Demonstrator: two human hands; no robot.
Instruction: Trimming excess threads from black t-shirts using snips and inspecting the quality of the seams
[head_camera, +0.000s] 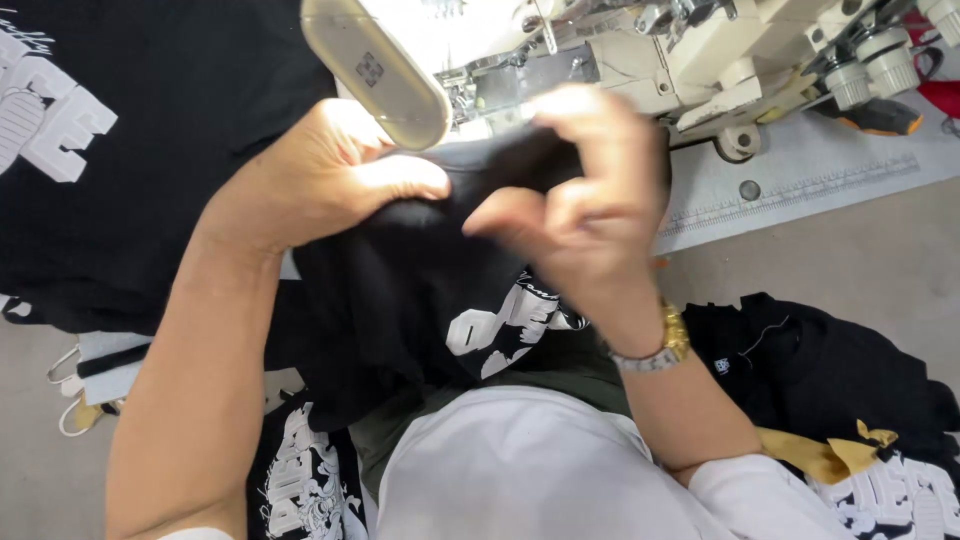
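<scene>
A black garment (400, 290) with a white print lies bunched in front of me, below a cream sewing machine (620, 50). My left hand (320, 175) grips the fabric's upper left part, thumb pressed across it. My right hand (580, 205) pinches the cloth near the machine's needle area, fingers curled; a gold and silver watch (655, 350) sits on that wrist. The needle is hidden behind my right hand.
A beige oblong lamp head (375, 70) juts over the work. Black printed garments are piled at the left (120, 150) and lower right (830, 390). The grey table (800, 180) bears a ruler strip. A yellow cloth (820, 455) lies at the lower right.
</scene>
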